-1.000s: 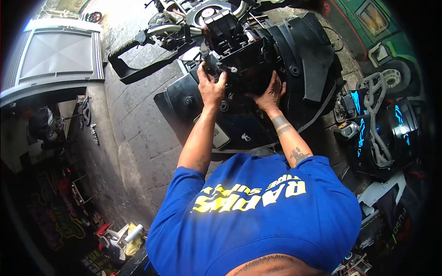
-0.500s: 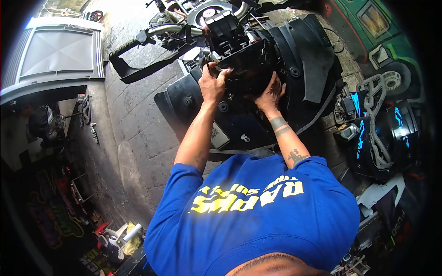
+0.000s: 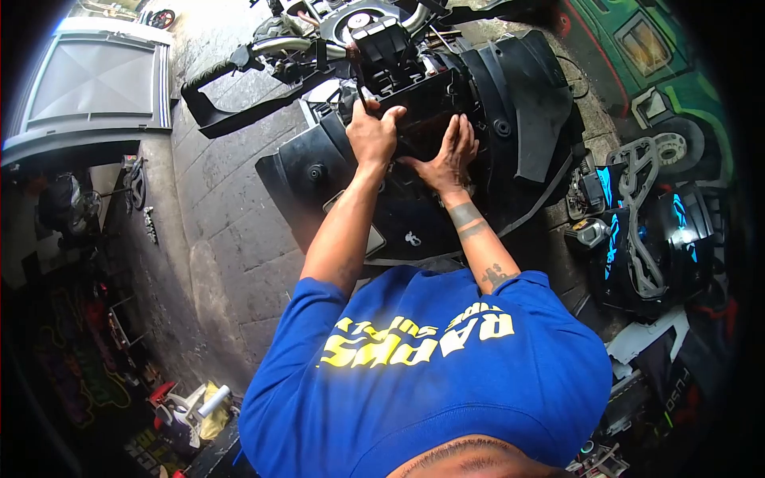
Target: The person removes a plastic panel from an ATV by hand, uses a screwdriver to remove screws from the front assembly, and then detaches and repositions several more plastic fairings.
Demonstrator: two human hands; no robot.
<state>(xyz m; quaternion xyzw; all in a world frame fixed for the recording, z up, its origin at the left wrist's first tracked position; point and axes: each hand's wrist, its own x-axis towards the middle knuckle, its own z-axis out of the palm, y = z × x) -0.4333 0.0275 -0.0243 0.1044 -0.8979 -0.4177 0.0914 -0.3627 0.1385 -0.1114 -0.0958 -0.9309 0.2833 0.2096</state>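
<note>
A motorcycle's black plastic front fairing (image 3: 299, 174) spreads across the view in front of me. My left hand (image 3: 373, 137) is at its upper middle, fingers curled around a slim dark piece whose kind I cannot make out, with the thumb pointing up and right. My right hand (image 3: 450, 163) lies against the dark centre section below the headlight-area opening (image 3: 430, 99), fingers stretched upward and thumb out to the left. It grips nothing. Under my left forearm, a pale-edged flat rectangular thing (image 3: 374, 239) is partly hidden.
The handlebar's hand guard (image 3: 239, 123) juts out to the left. The fairing's side panel (image 3: 546, 119) stands to the right. Black-and-blue body parts (image 3: 613, 263) and a grey metal bracket (image 3: 641, 255) lie at the right. A grey metal gate (image 3: 96, 80) is at the upper left.
My right hand has shifted up and left from the fairing's right inner side onto the centre section. My left hand stays at the same spot, with its thumb raised more. The view has shifted slightly.
</note>
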